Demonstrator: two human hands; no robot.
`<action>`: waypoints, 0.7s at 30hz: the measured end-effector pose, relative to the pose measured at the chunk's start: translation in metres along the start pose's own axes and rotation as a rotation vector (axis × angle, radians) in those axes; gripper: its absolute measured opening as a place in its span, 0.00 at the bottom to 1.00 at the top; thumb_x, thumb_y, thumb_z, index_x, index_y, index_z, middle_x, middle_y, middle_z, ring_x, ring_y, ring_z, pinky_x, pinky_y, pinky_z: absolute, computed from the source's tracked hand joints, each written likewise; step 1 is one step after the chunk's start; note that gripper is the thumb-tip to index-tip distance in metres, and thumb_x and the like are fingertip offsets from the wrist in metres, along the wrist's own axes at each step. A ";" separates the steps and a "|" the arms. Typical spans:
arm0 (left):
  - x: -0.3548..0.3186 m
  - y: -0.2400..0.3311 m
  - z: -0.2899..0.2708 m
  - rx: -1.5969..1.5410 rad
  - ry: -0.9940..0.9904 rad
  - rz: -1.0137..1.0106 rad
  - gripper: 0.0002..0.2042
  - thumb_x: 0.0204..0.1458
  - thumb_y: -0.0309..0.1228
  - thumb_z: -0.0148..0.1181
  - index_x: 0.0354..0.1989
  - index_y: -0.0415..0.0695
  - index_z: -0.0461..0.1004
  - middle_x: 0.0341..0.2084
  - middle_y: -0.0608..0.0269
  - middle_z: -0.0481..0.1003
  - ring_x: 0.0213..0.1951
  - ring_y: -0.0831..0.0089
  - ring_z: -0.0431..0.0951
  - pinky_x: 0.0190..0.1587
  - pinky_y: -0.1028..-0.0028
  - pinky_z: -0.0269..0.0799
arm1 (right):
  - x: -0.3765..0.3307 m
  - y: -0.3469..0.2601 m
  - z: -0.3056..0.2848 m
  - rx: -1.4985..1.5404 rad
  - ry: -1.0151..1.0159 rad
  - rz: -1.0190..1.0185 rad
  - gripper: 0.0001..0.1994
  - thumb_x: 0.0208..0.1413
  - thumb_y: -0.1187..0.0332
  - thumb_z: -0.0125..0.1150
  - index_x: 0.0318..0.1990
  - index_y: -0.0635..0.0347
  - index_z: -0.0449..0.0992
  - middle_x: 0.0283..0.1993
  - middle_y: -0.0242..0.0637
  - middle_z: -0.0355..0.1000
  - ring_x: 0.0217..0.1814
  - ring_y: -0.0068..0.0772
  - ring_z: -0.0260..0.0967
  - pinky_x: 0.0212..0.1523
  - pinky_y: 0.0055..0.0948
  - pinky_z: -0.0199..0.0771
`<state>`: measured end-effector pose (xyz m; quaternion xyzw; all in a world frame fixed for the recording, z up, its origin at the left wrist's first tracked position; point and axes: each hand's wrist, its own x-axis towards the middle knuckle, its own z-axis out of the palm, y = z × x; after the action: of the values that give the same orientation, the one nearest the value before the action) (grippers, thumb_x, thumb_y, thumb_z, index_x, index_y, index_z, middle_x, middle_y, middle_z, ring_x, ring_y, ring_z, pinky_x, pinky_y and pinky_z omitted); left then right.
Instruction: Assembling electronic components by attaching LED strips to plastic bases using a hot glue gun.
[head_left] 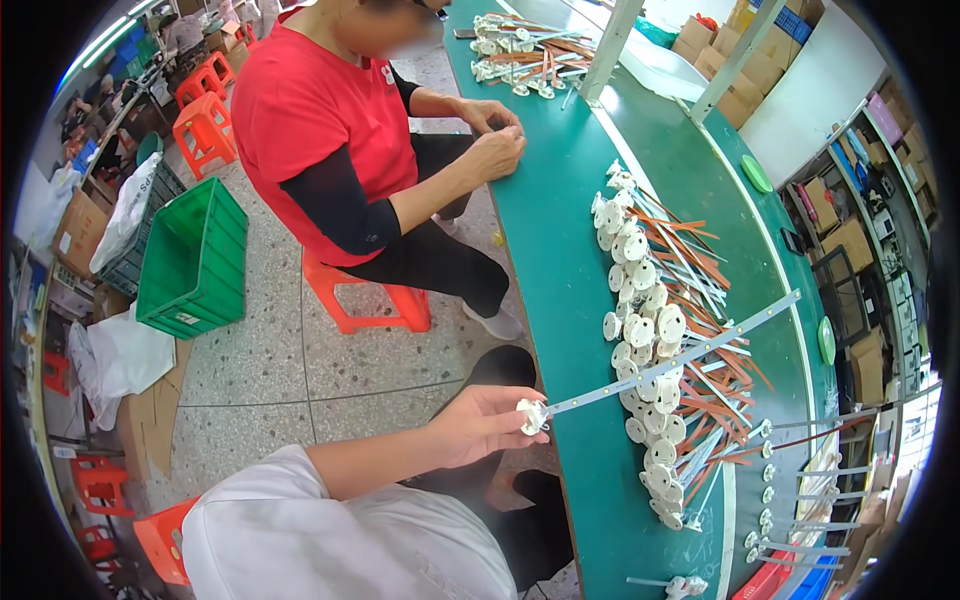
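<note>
My left hand [482, 428] is raised beside the near edge of the green table. Its thumb and fingers are pinched on a small white round plastic base [533, 416]. Out of that base runs a long thin LED strip [690, 354], pale grey with small yellowish dots. The strip slants up to the right, over a long pile of similar pieces with white round discs [650, 385] and grey and orange-brown strips [705, 285]. My right hand does not show.
Across from me, a person in a red shirt [320, 130] works with both hands [495, 140] at the table edge [545, 330]. More strip pieces [530, 55] lie at the far end. Metal posts [612, 50] rise from the table. A green crate [195, 260] and red stools [205, 130] stand left.
</note>
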<state>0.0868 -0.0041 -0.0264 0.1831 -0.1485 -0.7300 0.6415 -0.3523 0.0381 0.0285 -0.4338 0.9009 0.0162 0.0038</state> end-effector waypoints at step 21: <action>-0.013 -0.011 0.011 0.092 0.065 0.029 0.16 0.56 0.23 0.57 0.54 0.36 0.69 0.44 0.56 0.75 0.45 0.60 0.79 0.49 0.66 0.78 | -0.015 0.027 -0.021 0.372 0.295 -0.128 0.28 0.54 0.57 0.53 0.56 0.71 0.66 0.49 0.62 0.71 0.49 0.62 0.70 0.50 0.47 0.71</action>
<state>0.0738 0.0105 -0.0208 0.2336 -0.1636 -0.7068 0.6474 -0.3642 0.0663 0.0506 -0.4796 0.8498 -0.2135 -0.0469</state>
